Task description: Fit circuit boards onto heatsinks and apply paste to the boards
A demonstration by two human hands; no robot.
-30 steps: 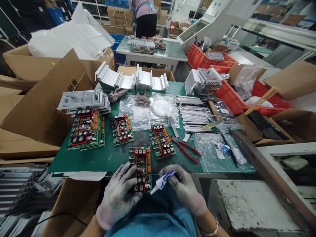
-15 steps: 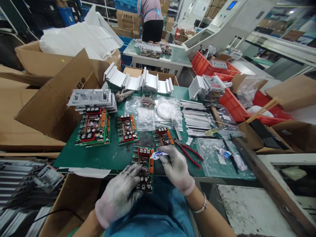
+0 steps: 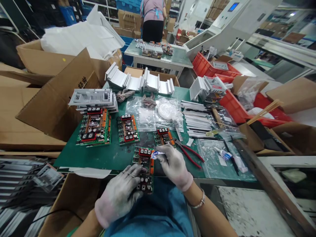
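A green circuit board (image 3: 144, 161) with red-framed parts and orange terminals lies over the table's front edge, its lower end above my lap. My left hand (image 3: 120, 192), in a grey-white glove, grips the board's left side, with fingers over its face and the thumb at its lower end. Gloved too, my right hand (image 3: 174, 166) pinches a small white tube with blue print (image 3: 156, 154) over the board's upper right corner. Whether its tip touches the board I cannot tell. Just behind that hand lies another circuit board (image 3: 163, 135), partly covered by it.
Red-handled pliers (image 3: 190, 154) lie right of my right hand. A single board (image 3: 128, 129) and a board stack (image 3: 93, 128) sit left. Metal strips (image 3: 196, 120), plastic bags (image 3: 140, 115) and aluminium profiles (image 3: 138, 80) lie farther back. A person (image 3: 153, 19) stands beyond another table.
The tube has tilted and shifted slightly in my right hand, which has moved a little toward the board. My left hand and the board stay in place.
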